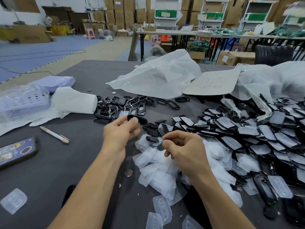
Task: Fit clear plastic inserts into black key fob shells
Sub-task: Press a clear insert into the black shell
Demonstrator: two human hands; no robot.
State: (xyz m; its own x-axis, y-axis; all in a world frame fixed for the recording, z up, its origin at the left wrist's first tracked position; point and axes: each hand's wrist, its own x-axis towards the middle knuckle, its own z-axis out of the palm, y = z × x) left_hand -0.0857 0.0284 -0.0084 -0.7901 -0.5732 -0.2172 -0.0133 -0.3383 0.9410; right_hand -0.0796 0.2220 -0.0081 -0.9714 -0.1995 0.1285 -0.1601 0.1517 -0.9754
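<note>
Black key fob shell (140, 120) is sitting pinched at the fingertips of the left hand (118, 131), over the grey table (66, 162). The right hand (183, 151) is curling round a smaller black piece (159, 147), fingers hiding most of it; clear inserts (158, 176) are lying heaped just beneath.

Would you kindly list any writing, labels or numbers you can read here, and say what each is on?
Nothing here reads clearly.
Red handwriting on the cardboard sheet: upside down and illegible.
Dark print on the brown box at far left: blurred.
Blue label on the stacked cartons at the back: too small.
</note>
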